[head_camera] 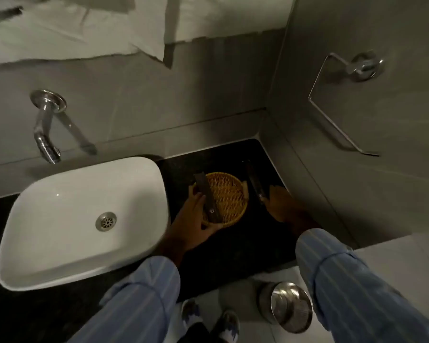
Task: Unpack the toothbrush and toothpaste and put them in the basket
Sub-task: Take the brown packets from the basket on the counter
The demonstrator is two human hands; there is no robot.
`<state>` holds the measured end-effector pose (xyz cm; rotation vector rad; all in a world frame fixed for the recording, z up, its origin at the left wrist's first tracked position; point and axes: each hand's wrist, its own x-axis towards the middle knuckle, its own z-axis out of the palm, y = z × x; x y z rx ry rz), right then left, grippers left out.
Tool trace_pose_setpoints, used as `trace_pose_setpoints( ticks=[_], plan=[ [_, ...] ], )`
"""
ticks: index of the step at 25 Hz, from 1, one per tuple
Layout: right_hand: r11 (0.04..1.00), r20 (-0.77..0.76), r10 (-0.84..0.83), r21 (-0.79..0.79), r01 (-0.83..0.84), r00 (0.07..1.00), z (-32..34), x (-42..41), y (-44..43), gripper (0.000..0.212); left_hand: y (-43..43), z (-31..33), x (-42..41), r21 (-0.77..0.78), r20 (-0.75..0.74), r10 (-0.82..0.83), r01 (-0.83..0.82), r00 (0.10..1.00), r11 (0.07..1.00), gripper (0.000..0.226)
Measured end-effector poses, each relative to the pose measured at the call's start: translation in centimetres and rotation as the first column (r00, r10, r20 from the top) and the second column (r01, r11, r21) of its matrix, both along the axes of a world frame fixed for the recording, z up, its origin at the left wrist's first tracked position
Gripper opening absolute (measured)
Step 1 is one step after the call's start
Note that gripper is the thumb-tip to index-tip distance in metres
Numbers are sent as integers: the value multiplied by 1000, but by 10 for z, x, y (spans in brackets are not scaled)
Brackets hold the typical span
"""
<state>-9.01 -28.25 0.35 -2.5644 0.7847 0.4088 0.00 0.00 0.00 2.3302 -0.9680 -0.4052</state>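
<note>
A round yellow woven basket sits on the black counter to the right of the sink. A long dark packet lies across the basket's left side, one end sticking out over the far rim. My left hand grips the basket's left rim, fingers on the far edge and thumb at the near edge, right beside that packet. A second long dark packet lies just right of the basket, pointing away from me. My right hand holds its near end. The dim light hides the packets' contents.
A white basin with a metal drain fills the counter's left part, under a chrome wall tap. Grey walls close the back and the right, where a chrome holder hangs. A steel bin stands on the floor below.
</note>
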Motion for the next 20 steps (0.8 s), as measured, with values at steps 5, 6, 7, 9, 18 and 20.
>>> trace_pose_setpoints(
  ticks=[5, 6, 7, 9, 18, 20],
  plan=[
    [989, -9, -141, 29, 142, 990, -39, 10, 3, 48, 23, -74, -56, 366, -43, 99, -77, 994, 928, 112],
    [987, -13, -161, 28, 161, 987, -45, 13, 5, 49, 25, -82, -61, 415, -53, 85, -55, 995, 908, 113],
    [984, -8, -175, 22, 175, 985, -52, 18, 5, 50, 27, -89, -63, 451, -47, 61, -33, 997, 892, 113],
    [981, 12, -193, 11, 193, 981, -64, 25, 4, 49, 29, -96, -67, 504, -10, -1, 6, 1000, 864, 111],
    [945, 78, -324, -8, 326, 943, -67, 33, -3, 25, 28, -94, -69, 554, 87, -62, 3, 994, 832, 101],
    [946, 53, -318, -47, 320, 947, -52, 29, -8, 25, 28, -84, -65, 520, 105, -83, 16, 991, 854, 98]
  ],
)
